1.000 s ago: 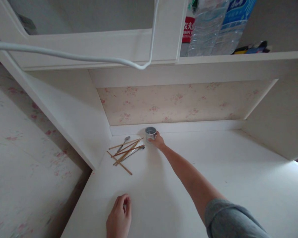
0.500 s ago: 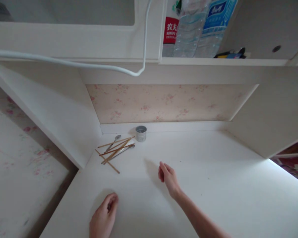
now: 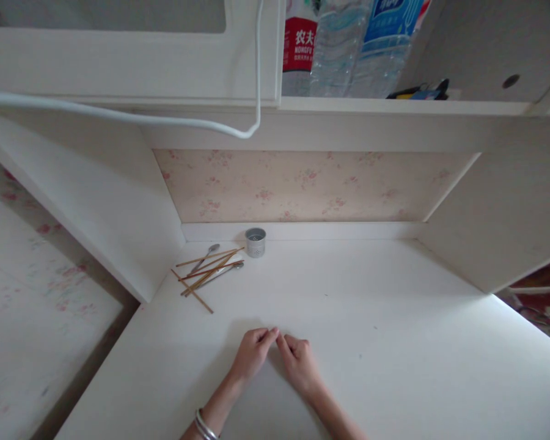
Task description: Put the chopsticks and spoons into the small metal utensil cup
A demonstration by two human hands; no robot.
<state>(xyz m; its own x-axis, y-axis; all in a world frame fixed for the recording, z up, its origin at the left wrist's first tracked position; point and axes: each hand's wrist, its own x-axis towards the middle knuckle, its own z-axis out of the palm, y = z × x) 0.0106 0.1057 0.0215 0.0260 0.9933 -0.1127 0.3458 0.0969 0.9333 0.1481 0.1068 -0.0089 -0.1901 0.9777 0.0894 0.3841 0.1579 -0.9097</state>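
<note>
My left hand (image 3: 253, 352) and my right hand (image 3: 297, 358) rest side by side on the white desk (image 3: 394, 318), fingers curled under and fingertips almost touching; nothing shows in either. A bracelet (image 3: 203, 426) circles my left wrist. At the back of the desk stands a small grey metal cup (image 3: 255, 242), upright against the wall ledge. Left of it lies a loose pile of wooden chopsticks (image 3: 207, 274) mixed with two metal spoons (image 3: 211, 250).
A shelf above holds plastic water bottles (image 3: 343, 46) and small dark items (image 3: 417, 91). A white cable (image 3: 119, 116) hangs across the upper cabinet. White side panels flank the desk recess; floral wallpaper (image 3: 302, 186) backs it.
My right hand let go of the metal cup and drew back toward me. My left hand moved right to meet it; both now lie with curled fingers near the desk's front.
</note>
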